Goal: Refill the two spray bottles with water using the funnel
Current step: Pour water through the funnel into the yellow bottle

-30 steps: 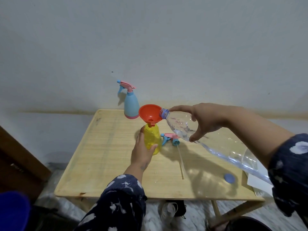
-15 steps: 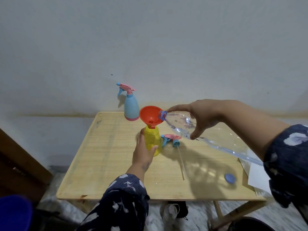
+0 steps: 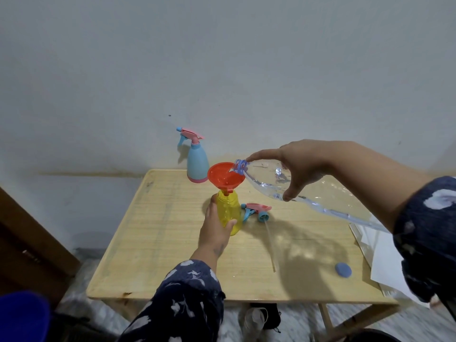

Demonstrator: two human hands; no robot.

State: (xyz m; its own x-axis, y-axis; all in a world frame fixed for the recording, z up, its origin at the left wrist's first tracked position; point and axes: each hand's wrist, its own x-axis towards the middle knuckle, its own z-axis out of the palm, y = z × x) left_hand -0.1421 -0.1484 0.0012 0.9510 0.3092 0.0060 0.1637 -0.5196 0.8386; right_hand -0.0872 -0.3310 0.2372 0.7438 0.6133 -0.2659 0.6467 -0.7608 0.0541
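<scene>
Pale grey wall rises behind a light wooden surface (image 3: 158, 243) that carries the things. On it, the left hand (image 3: 215, 230) wraps its curled fingers and thumb round the lower body of a translucent yellow plastic spray bottle (image 3: 228, 211), which stands upright with its spray top off. An orange-red plastic funnel (image 3: 225, 177) sits with its stem in that bottle's neck, its bowl tilted a little toward the right. The right hand (image 3: 296, 166) grips a large clear plastic water bottle (image 3: 308, 196) near its shoulder, index finger stretched along the top toward the neck and thumb curled under the body; the bottle is tipped low with its blue-ringed mouth resting inside the funnel's rim. Water seems to run from the mouth into the funnel, though the stream is too faint to be sure. Just beside the yellow bottle, on its right, lies a detached pink and blue trigger spray head (image 3: 256, 211) with its thin dip tube trailing toward the near edge. Well behind the funnel, near the wall, a light blue spray bottle with a pink trigger (image 3: 197, 161) stands upright with its head on. A small round blue cap (image 3: 343, 269) lies near the right front corner, close to some white sheets of paper (image 3: 385, 262) at the edge.
</scene>
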